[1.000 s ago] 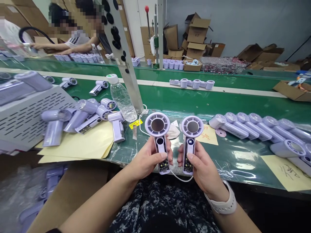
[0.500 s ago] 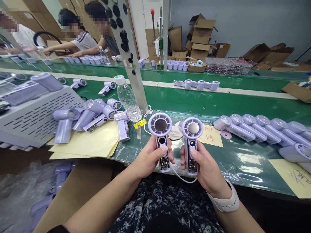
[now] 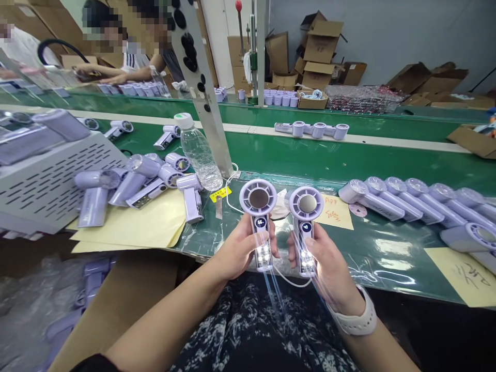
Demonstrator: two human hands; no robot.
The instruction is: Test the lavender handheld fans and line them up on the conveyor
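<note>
Two lilac handheld fans are held upright side by side over the bench's front edge. My left hand (image 3: pixel 243 242) is wrapped round the handle of the left fan (image 3: pixel 258 198), thumb on its front below a small round display reading about 66. In my right hand (image 3: pixel 329 256) is the right fan (image 3: pixel 306 203), its display also lit and my thumb below it. Bright white lights shine on the lower handle of both fans, where the inner parts show. A white cable (image 3: pixel 290 283) loops beneath the two handles.
Lilac fans lie in a row (image 3: pixel 403 201) at right and in a pile (image 3: pixel 147 175) on yellow paper at left. A water bottle (image 3: pixel 199 155) stands by a metal post (image 3: pixel 205 93). A grey vented box (image 3: pixel 70 181) bears more fans. Co-workers (image 3: pixel 116 57) sit across the green belt.
The displays now show numbers, and the lower handle lights of both fans have come on. Both hands keep their grip in nearly the same place; the view has shifted slightly.
</note>
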